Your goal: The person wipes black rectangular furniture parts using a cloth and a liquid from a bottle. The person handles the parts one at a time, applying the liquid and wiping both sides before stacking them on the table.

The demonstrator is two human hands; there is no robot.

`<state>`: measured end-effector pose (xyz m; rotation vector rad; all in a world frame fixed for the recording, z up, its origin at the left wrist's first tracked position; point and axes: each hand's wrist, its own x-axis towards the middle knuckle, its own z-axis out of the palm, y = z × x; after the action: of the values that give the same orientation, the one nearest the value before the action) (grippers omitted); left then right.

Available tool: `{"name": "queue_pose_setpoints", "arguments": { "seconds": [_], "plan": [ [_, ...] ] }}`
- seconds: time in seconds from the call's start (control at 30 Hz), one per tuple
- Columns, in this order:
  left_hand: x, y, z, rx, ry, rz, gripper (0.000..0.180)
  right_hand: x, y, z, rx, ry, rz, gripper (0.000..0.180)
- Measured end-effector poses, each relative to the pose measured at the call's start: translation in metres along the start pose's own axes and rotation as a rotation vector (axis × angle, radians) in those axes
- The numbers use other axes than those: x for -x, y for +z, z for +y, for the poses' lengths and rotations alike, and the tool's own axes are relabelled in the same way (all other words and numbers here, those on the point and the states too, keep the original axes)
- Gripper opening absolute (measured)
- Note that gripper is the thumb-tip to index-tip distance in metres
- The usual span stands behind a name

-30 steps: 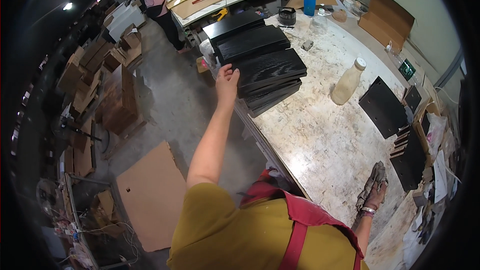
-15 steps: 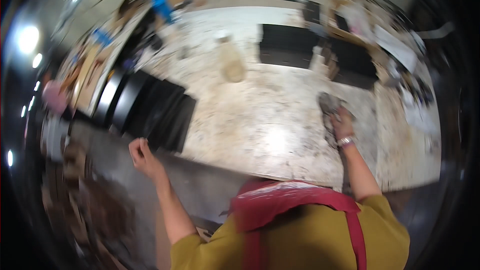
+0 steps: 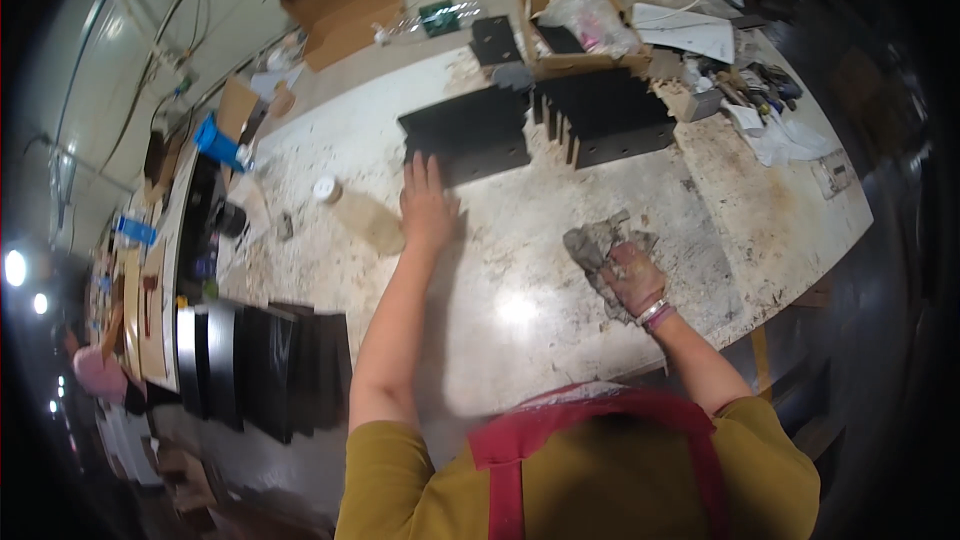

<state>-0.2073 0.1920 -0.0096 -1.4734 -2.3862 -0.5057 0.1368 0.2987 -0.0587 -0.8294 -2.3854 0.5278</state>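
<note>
My left hand (image 3: pixel 428 208) reaches across the table with its fingers stretched out. Its fingertips are at the near left corner of a stack of black panels (image 3: pixel 465 135); whether they press on it I cannot tell. A cloudy plastic bottle with a white cap (image 3: pixel 365 220) is just left of that hand. On the tabletop, my right hand (image 3: pixel 636 280) is closed over a crumpled, dirty grey rag (image 3: pixel 592 252). A second stack of black panels (image 3: pixel 610 120) lies beyond the rag, with ragged edges facing the first stack.
More black panels (image 3: pixel 265 365) overhang the table's left edge. At the back are a cardboard box holding a plastic bag (image 3: pixel 585 20), a clear bottle (image 3: pixel 440 18) and an open brown carton (image 3: pixel 345 0). Tools (image 3: pixel 760 90) lie at the right. Another person in pink (image 3: pixel 100 375) is far left.
My left hand has swung from beside the left-hand black panels up and right to the far panel stack, and its fingers have opened. My right hand stays on the rag. The view has turned.
</note>
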Motion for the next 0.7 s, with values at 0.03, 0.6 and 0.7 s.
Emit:
{"name": "queue_pose_setpoints", "arguments": {
  "seconds": [0.03, 0.6, 0.7],
  "plan": [
    [0.004, 0.013, -0.012, -0.042, -0.016, 0.008, 0.073, -0.003, -0.002, -0.007, -0.007, 0.036, -0.042, 0.029],
    [0.04, -0.029, 0.01, 0.815, -0.277, -0.365, 0.027, 0.019, -0.014, 0.028, -0.545, 0.598, -0.03, 0.055],
    [0.082, -0.017, 0.024, 0.894, -0.356, -0.552, 0.028, 0.018, -0.035, 0.047, -0.754, 0.774, 0.082, 0.058]
  ]
}}
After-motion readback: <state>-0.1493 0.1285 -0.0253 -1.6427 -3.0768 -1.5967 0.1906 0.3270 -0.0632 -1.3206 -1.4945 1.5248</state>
